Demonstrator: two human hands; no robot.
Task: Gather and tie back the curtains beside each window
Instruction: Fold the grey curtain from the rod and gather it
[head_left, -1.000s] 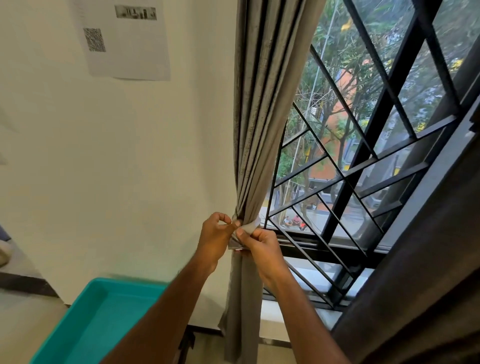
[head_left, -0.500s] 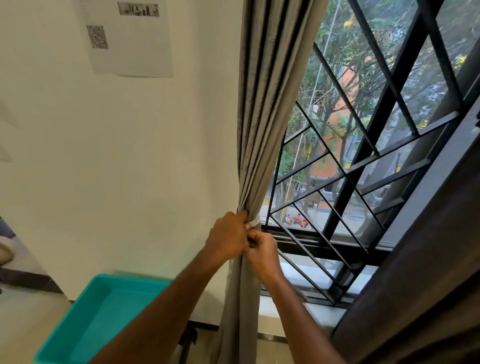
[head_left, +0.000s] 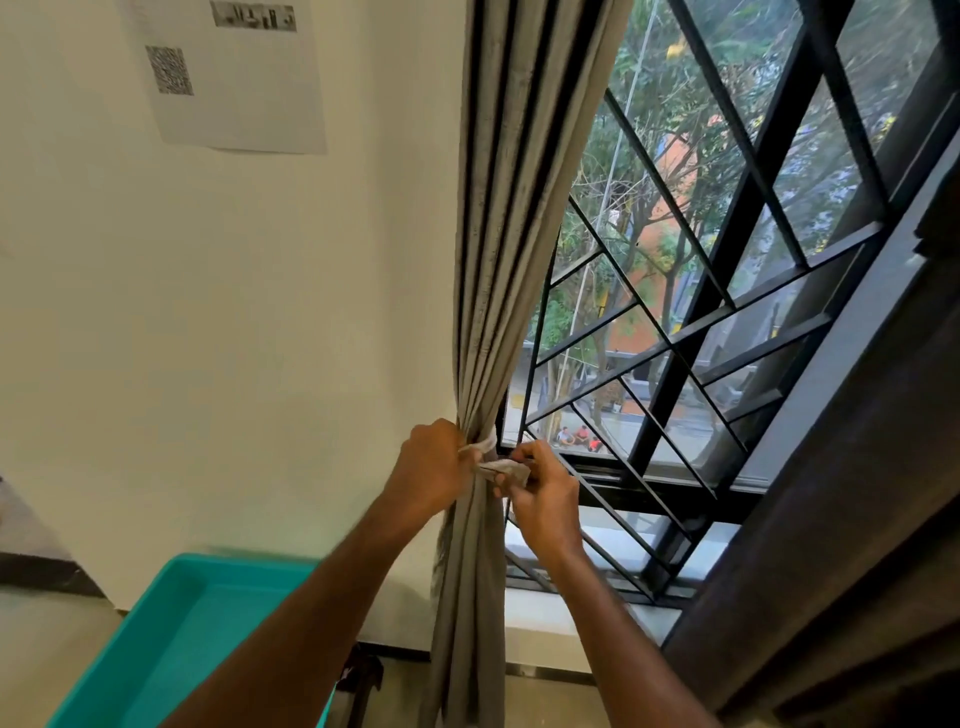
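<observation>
A grey-brown curtain (head_left: 511, 218) hangs gathered into a narrow bundle at the left edge of the window (head_left: 727, 291). A pale tie-back strip (head_left: 485, 447) wraps the bundle at waist height. My left hand (head_left: 431, 467) grips the bundle and the strip from the left. My right hand (head_left: 545, 493) pinches the strip's loose end (head_left: 506, 470) just right of the bundle. A second, darker curtain (head_left: 841, 519) hangs along the right side of the frame.
Black diagonal grille bars (head_left: 670, 374) cover the window. A teal tray (head_left: 171, 639) stands at the lower left below my left arm. A printed sheet with a QR code (head_left: 228, 73) is on the white wall. A pale sill (head_left: 587, 613) runs under the window.
My hands, close together on the tie-back before, have drawn slightly apart. My right hand has pulled the strip's end out to the right while my left stays on the bundle.
</observation>
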